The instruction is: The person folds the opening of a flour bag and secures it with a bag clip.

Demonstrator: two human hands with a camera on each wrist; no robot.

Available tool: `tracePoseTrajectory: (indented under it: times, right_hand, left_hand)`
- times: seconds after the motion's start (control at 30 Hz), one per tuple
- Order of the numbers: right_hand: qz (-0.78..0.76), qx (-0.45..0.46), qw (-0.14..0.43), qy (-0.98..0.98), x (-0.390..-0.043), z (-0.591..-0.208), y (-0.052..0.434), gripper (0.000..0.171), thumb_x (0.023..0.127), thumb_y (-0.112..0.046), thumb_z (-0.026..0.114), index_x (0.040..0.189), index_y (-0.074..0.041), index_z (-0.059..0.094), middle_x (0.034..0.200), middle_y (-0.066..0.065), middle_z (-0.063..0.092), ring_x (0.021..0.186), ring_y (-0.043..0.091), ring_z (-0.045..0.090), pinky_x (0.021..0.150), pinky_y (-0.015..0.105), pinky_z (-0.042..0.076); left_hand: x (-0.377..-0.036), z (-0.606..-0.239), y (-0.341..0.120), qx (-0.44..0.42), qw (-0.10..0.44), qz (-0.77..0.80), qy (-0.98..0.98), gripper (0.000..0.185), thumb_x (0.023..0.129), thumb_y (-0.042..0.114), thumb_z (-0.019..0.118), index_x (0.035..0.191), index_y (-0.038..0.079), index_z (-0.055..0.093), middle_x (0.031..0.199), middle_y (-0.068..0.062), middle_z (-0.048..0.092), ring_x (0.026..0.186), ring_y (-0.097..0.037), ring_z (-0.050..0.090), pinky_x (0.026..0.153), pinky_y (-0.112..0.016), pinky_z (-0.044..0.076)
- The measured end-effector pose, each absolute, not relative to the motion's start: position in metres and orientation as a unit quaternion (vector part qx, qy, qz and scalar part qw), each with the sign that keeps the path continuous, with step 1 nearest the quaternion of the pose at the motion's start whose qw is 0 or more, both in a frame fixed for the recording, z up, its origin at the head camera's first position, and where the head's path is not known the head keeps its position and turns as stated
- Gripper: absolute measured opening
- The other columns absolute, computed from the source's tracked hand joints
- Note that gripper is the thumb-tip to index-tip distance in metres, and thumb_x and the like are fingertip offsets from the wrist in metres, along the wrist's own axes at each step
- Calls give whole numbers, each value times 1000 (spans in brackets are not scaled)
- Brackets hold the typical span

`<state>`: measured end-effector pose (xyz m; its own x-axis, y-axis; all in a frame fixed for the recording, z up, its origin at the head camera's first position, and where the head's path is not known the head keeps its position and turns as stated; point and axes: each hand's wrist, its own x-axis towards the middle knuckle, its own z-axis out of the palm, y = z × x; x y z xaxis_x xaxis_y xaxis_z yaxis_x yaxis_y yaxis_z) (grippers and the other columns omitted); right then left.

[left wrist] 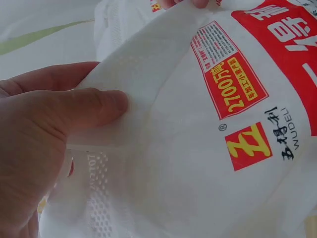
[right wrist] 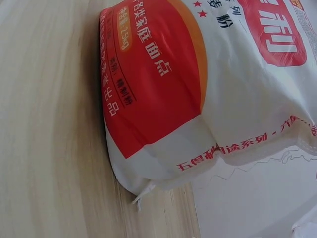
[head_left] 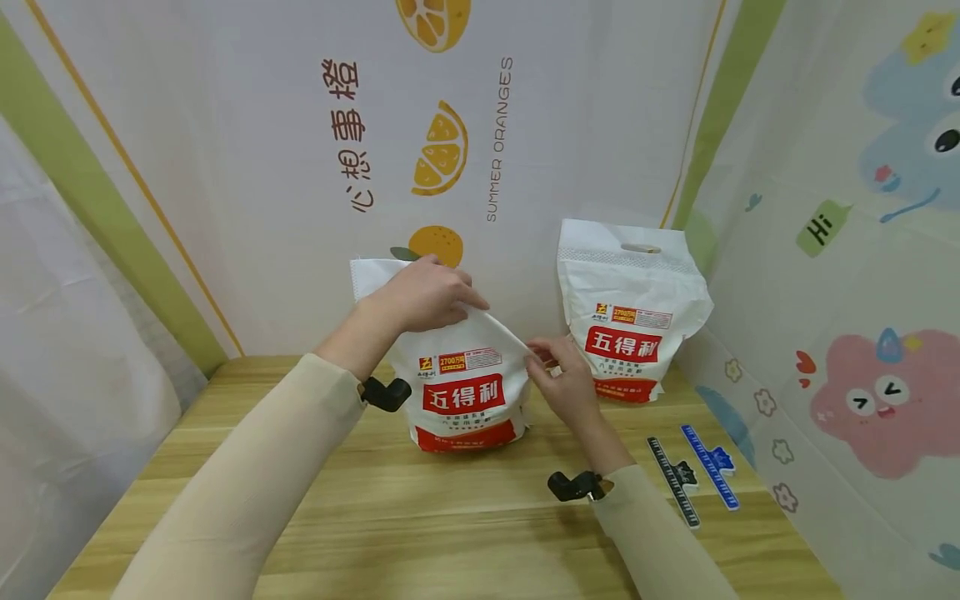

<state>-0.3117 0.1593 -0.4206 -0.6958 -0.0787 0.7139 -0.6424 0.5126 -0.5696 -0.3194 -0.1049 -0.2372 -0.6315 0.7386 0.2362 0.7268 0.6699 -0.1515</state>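
Fingers of the left hand (head_left: 427, 293) pinch the upper part of the white bag (head_left: 461, 375), while those of the right hand (head_left: 568, 379) pinch its right edge. The bag stands upright on the desk (head_left: 420, 525), at five o'clock from the left hand and nine o'clock from the right. Between both hands, its edge slants from ten toward four. The black clip (head_left: 673, 483) lies nearer the right hand, at about its four o'clock.
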Motion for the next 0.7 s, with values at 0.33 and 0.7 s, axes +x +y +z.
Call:
tracePoseTrajectory:
  times: [0.33, 0.7]
  right_hand:
    - [452, 208, 337, -799, -310, -421, 158, 18, 94, 3, 83, 110, -5, 87, 90, 10, 67, 90, 23, 65, 77, 15, 58]
    - [427, 215, 362, -800, -310, -424, 162, 20, 92, 1, 85, 110, -7, 87, 88, 7, 66, 86, 22, 64, 73, 22, 59]
  left_hand:
    - [-326, -244, -113, -423, 131, -66, -894, 26, 100, 11, 80, 120, 25, 87, 97, 0, 77, 88, -22, 68, 87, -42, 52]
    - [-317, -231, -114, -404, 125, -44, -905, 26, 101, 8, 76, 119, 22, 87, 108, -4, 81, 100, -25, 73, 98, -48, 52]
